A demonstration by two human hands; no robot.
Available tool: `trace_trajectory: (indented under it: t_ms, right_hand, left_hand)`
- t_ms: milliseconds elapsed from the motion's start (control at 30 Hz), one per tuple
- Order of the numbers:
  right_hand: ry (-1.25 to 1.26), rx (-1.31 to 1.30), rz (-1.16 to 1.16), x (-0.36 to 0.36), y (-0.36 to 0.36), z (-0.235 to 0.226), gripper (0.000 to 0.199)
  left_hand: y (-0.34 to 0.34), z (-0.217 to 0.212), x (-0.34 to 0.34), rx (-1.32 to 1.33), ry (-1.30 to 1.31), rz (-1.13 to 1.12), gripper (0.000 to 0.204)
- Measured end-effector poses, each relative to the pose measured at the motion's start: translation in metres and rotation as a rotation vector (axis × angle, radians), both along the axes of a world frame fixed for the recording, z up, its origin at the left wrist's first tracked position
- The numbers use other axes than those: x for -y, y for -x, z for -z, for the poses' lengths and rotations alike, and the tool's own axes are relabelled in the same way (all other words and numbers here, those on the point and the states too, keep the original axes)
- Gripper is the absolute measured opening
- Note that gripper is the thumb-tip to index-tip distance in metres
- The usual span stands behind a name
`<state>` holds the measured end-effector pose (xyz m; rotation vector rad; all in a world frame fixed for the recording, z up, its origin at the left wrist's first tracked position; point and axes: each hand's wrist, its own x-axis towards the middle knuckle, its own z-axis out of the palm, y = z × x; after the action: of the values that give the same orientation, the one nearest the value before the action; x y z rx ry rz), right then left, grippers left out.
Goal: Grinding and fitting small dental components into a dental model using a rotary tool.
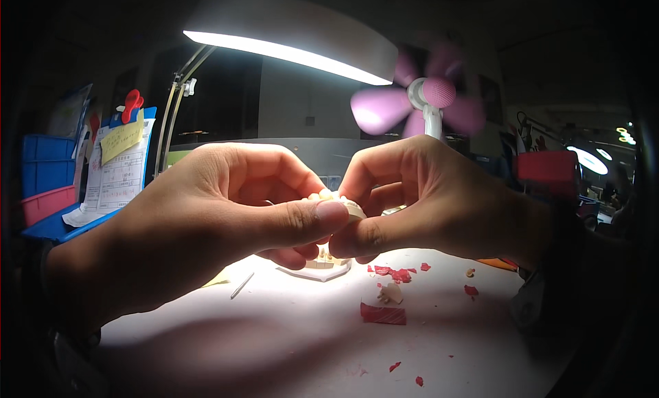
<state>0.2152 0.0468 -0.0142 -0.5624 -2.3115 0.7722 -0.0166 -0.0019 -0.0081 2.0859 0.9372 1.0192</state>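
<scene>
Between the fingertips of both hands, raised above the table, is a small cream-coloured dental cast (354, 209) with tooth shapes along its top. My left hand (199, 206) pinches it from the left with thumb and fingers. From the right, my right hand (446, 206) closes thumb and forefinger on the same cast. Fingers cover most of it. Just below and behind stands a dental model base (321, 269), pale and angular, partly hidden by my left fingers. A broken cream piece (390, 294) lies to its right, near a red wax strip (383, 313).
Red wax crumbs (397, 274) are scattered on the white tabletop (288, 336). A thin white stick (241, 285) lies at left. Overhead hangs a lit lamp (288, 49); behind it a pink fan (439, 92) spins. Blue bins (48, 166) and a clipboard (123, 168) stand left.
</scene>
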Motion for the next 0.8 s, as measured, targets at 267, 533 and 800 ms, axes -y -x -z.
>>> trace_trajectory:
  t_ms: [267,533,800]
  right_hand:
    - [0.171,-0.142,-0.087,-0.005,0.002,0.008,0.019]
    - [0.184,-0.167,-0.107,-0.006,0.003,0.012,0.022]
    - [0.183,-0.167,-0.107,-0.006,0.003,0.012,0.023]
  left_hand:
    - [-0.001,-0.002,0.000,0.073,-0.014,-0.031,0.042]
    - [-0.001,-0.002,0.001,0.065,-0.023,-0.031,0.042]
    - [-0.001,-0.001,0.001,0.056,-0.011,-0.036,0.036]
